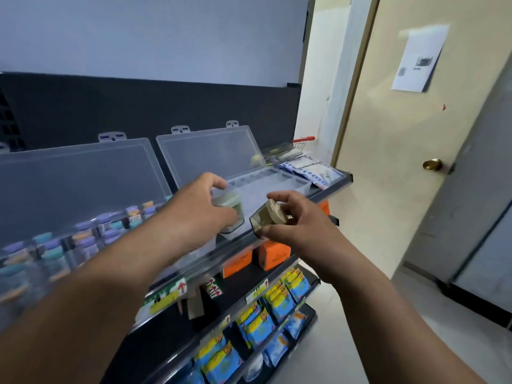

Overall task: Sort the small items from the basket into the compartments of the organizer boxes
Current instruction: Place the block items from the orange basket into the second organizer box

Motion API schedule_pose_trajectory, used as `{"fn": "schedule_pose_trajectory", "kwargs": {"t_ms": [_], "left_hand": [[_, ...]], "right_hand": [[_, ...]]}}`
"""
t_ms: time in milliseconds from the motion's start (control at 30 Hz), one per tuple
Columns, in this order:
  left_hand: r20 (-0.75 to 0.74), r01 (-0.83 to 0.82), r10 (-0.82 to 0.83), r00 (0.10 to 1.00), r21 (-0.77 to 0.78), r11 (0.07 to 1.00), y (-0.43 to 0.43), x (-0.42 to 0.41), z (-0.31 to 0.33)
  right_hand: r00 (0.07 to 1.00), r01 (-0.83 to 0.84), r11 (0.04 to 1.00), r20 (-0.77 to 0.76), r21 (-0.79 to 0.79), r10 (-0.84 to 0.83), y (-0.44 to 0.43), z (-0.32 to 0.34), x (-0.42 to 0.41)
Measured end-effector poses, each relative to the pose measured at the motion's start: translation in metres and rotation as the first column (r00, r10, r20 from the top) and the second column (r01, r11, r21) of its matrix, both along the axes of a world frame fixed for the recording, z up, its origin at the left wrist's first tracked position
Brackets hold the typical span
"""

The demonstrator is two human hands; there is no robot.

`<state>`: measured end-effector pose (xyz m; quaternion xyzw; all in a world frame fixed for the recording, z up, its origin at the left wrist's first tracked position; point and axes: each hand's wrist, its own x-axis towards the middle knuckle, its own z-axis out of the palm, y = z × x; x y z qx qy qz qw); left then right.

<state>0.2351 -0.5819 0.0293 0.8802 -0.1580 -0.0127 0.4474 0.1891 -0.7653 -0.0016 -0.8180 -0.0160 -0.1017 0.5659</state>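
You are reaching both forearms out over the front edge of the top shelf (pixel 344 177). Your left hand (pixel 198 209) is curling its fingers round a small pale lidded jar (pixel 232 214), holding it upright over the near left corner of the right organizer box (pixel 279 182). Your right hand (pixel 300 221) is pinching a small smoky clear case (pixel 262 220) with a beige piece inside, tilted, just beside the jar and above the shelf's front edge.

Both boxes are standing with lids raised; the left organizer box (pixel 69 245) is holding rows of small bottles with coloured caps. The red-handled basket (pixel 303 142) is sitting at the shelf's far right corner, behind white packets (pixel 313 170). Orange boxes (pixel 274 256) and blue and yellow packets (pixel 277 303) are filling the lower shelves. To the right, a beige door (pixel 388 134) is carrying a brass knob (pixel 432 164) and a paper sheet (pixel 419 58).
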Motion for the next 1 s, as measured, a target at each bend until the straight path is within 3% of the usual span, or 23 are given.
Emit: {"fn": "schedule_pose_trajectory", "kwargs": {"t_ms": [233,467,667,1000], "left_hand": [[0.070,-0.096,0.086,0.994,0.157,0.983,-0.021,0.092,0.012],[0.149,-0.326,0.290,0.945,0.426,0.844,-0.025,0.145,0.003],[0.152,-0.519,0.516,0.843,0.482,0.706,-0.027,0.169,-0.009],[0.159,-0.545,0.613,0.774,0.660,0.517,-0.049,0.199,-0.023]], "right_hand": [[0.997,-0.075,0.991,-0.039,-0.106,0.072,-0.039,0.016,0.094],[0.959,-0.281,0.949,-0.087,-0.144,0.271,-0.047,0.012,0.194],[0.870,-0.484,0.782,-0.121,-0.392,0.478,-0.039,0.015,0.266],[0.715,-0.651,0.517,-0.218,-0.556,0.664,-0.019,0.002,0.324]]}}
